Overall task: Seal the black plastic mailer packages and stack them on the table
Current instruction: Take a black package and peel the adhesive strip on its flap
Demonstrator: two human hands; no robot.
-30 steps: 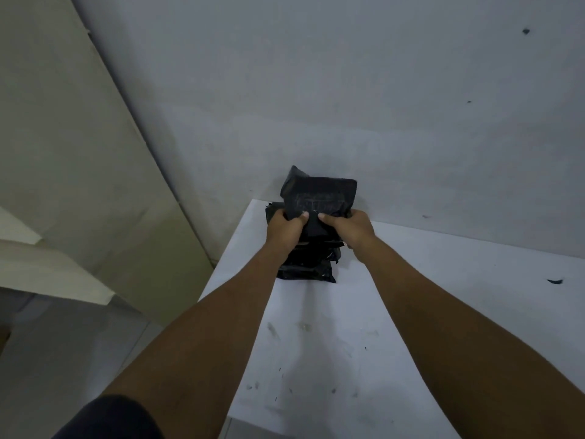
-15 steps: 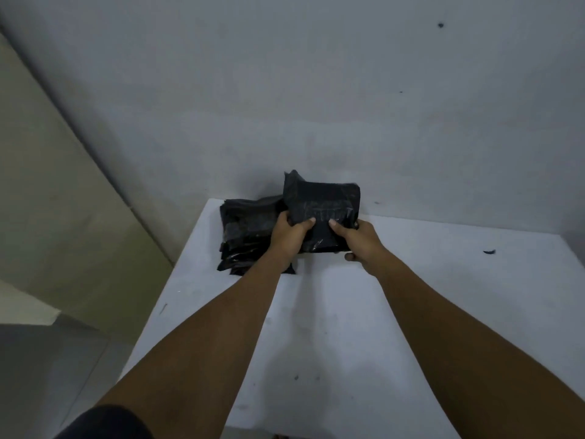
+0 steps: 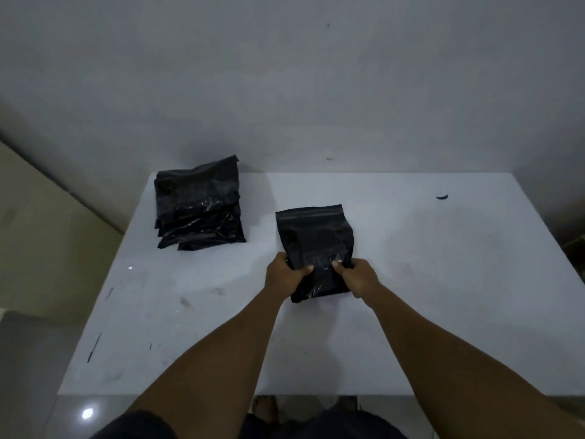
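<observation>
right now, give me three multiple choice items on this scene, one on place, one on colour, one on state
1. Where is the stack of mailers on the table?
A. far left corner
B. near right corner
C. table centre

2. What colour is the held mailer?
A. white
B. black
C. yellow

3. How is the held mailer gripped?
A. left hand only
B. both hands
C. not held

Answers:
1. A, the stack sits by the wall at the table's far left.
2. B, its plastic is glossy black.
3. B, the left hand and right hand each clasp its near end.
</observation>
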